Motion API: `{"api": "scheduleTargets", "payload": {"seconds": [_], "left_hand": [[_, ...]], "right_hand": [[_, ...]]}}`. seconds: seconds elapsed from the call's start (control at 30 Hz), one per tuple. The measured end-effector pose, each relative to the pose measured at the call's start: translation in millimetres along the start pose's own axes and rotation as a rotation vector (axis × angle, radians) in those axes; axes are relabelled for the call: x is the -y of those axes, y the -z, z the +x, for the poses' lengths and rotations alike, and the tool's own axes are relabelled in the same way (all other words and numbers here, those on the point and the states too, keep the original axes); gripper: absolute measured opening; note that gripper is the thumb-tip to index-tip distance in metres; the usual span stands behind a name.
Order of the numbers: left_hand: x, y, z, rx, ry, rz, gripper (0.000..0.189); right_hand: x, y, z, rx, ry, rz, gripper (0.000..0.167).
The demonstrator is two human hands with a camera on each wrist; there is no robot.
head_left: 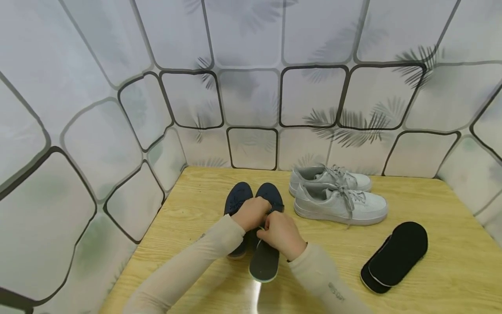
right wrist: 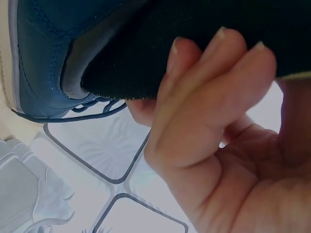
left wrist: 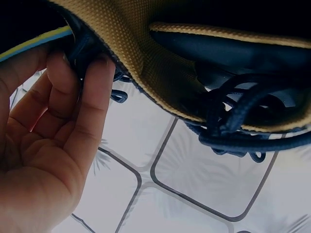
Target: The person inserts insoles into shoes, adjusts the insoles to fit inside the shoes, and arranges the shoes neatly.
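Observation:
Two navy lace-up shoes stand side by side in the head view, the left shoe (head_left: 237, 196) and the right shoe (head_left: 269, 192). A dark insole (head_left: 264, 264) sticks out of the right shoe's heel end, its front part inside or hidden by the hands. My left hand (head_left: 252, 212) reaches over that shoe's opening and pinches its dark tongue (left wrist: 83, 48). A yellow-and-blue insole edge (left wrist: 36, 42) shows beside the fingers in the left wrist view. With curled fingers, my right hand (right wrist: 218, 131) grips the insole along its side.
A pair of white sneakers (head_left: 341, 205) stands behind and to the right on the wooden table (head_left: 321, 244). Nearer the front right lie stacked black insoles (head_left: 398, 255). A patterned curtain (head_left: 251, 96) encloses the back and sides.

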State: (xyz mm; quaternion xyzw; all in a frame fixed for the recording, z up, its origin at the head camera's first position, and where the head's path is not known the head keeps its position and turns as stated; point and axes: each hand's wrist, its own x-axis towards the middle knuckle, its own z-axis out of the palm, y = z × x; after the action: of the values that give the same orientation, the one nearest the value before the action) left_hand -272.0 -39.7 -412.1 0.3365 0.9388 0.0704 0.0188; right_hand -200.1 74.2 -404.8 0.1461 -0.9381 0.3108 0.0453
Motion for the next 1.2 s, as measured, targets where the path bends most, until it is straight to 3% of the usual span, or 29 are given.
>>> {"api": "scheduleTargets", "payload": {"seconds": [0.17, 0.37, 0.57, 0.8, 0.97, 1.07, 1.2], "left_hand": [[-0.3, -1.0, 0.5, 0.013, 0.008, 0.001, 0.032], [1.1, -3.3, -0.7, -0.005, 0.026, -0.067, 0.033], [-2.9, -2.0, -3.2, -0.008, 0.041, -0.048, 0.037], [-7.7, 3.2, -0.2, 0.017, 0.091, 0.009, 0.034], [-6.3, 2.1, 0.5, 0.017, 0.101, 0.016, 0.033], [-7.9, 2.9, -1.2, 0.031, 0.105, 0.005, 0.033], [-6.9, 0.1, -0.7, 0.031, 0.095, 0.019, 0.032]], "right_hand": [[0.1, -6.3, 2.3, -0.050, 0.018, -0.003, 0.044], [-8.2, -15.9, 6.1, -0.075, -0.026, -0.011, 0.041], [-0.2, -17.2, -4.9, -0.057, -0.059, -0.117, 0.028], [31.4, -1.0, -24.6, 0.009, -0.151, -0.338, 0.060], [37.2, -0.4, -28.1, 0.028, -0.153, -0.377, 0.046], [34.2, -6.3, -27.2, -0.026, -0.130, -0.350, 0.032], [31.1, -12.9, -24.3, -0.122, -0.104, -0.312, 0.030]]}}
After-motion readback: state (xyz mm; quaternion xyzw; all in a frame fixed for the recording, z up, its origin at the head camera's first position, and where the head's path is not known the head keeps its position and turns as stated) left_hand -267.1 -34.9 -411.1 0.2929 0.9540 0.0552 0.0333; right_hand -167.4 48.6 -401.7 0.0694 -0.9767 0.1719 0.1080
